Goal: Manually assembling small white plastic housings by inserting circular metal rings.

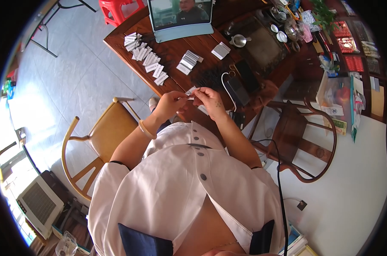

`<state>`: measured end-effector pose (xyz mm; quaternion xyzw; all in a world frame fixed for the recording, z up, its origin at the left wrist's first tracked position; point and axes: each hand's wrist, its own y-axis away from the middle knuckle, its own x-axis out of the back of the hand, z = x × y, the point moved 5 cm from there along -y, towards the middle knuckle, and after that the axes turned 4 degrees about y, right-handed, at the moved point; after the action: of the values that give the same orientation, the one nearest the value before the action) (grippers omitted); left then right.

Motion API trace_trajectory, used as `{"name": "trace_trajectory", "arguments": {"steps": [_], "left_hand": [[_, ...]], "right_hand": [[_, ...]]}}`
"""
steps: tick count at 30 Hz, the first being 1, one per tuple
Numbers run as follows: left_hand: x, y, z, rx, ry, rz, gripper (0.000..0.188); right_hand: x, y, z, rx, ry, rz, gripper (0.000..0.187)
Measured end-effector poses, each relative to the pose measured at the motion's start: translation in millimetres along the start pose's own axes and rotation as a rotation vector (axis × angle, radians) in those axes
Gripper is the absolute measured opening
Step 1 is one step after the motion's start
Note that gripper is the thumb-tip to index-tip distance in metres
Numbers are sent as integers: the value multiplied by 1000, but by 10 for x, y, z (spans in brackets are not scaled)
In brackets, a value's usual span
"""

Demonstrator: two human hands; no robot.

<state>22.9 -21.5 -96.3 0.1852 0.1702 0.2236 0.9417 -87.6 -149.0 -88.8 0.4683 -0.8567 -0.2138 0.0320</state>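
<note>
Over the near edge of the wooden table, my left hand (171, 103), with a pale bangle at its wrist, and my right hand (210, 101) meet with fingertips closed. Between them is a small white tag (191, 91), pinched by both; its lower part is hidden by the fingers. Just beyond lies a tangle of thin black strings (208, 77). Stacks of white-and-grey tags (189, 62) and more tags (220, 50) rest farther off. To the left, a long overlapping row of white printed tags (150, 60) runs along the table edge.
A tablet (181, 17) in a light blue case stands at the back of the table (129, 25). A black phone (246, 73), scissors (232, 70), a cable and a tea tray (261, 42) are at the right. Chairs flank me: yellow (112, 128) left, dark wooden (287, 123) right.
</note>
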Motion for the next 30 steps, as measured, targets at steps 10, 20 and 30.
{"name": "trace_trajectory", "arguments": {"steps": [10,20,30], "left_hand": [[544,-628,-236,-189,-588,316,24],[192,-437,37,-409,-583,144,30],[-334,-202,-105,-262,-794,-239,21]], "right_hand": [[84,-279,383,310,1229,186,26],[205,-253,463,258,1110,84,18],[57,240,-180,586,875,49,12]]}}
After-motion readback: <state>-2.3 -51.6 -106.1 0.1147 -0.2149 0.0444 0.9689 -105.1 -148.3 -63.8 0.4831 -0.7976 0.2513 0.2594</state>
